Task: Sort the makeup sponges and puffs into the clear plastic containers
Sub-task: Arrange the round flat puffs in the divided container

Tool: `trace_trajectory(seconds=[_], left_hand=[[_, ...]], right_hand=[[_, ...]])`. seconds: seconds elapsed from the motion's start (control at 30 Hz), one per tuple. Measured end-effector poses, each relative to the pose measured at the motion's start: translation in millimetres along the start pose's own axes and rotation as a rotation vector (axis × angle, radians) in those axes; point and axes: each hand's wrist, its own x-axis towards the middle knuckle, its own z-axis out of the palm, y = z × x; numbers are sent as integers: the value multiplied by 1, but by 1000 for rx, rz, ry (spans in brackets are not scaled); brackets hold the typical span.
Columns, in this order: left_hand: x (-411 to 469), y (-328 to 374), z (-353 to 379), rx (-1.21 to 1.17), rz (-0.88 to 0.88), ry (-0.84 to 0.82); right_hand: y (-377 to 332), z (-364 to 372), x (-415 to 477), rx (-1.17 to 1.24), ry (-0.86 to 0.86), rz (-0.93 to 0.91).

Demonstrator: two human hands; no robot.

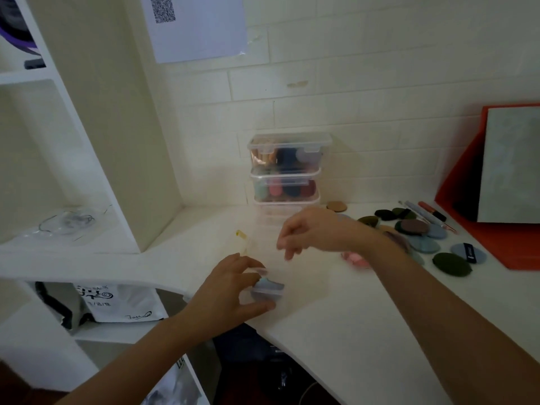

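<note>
Near edge of counter [350, 331]: my left hand [233, 287], thumb and fingers pinching one blue-grey puff [268, 287]. Beyond: my right hand [315, 232], fingers loosely curled, holding nothing. Right: loose puffs [420, 232]. Far wall: stacked clear containers [287, 171], filled.

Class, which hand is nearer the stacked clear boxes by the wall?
Right. The right hand is just in front of the stack; the left hand, holding a blue puff, is near the table edge.
</note>
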Motion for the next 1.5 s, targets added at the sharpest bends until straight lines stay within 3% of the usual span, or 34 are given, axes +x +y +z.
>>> trace_trajectory(seconds=[0.13,0.23,0.33,0.53,0.73,0.97,1.17,1.33,1.5], left_hand=[[0,4,-2,-88,-25,-9],[-1,5,-1,-76,-28,-22],[0,4,1,-58,-33,-18],[1,1,2,-55,-34,-20],[4,2,0,-24,-38,-76],[7,5,0,-9,-65,-142],[13,8,-9,91,-101,-325],[21,15,-15,251,-146,-469],[27,27,-16,293,-183,-477]], right_hand=[[50,-27,7,57,418,147],[85,-33,12,-44,535,364],[106,-28,19,-121,500,467],[118,-26,35,-286,424,458],[150,-15,57,-538,342,589],[142,-18,52,-368,531,446],[96,-35,37,-149,642,97],[40,-28,13,-42,411,-49],[5,-14,-7,-107,277,-56]])
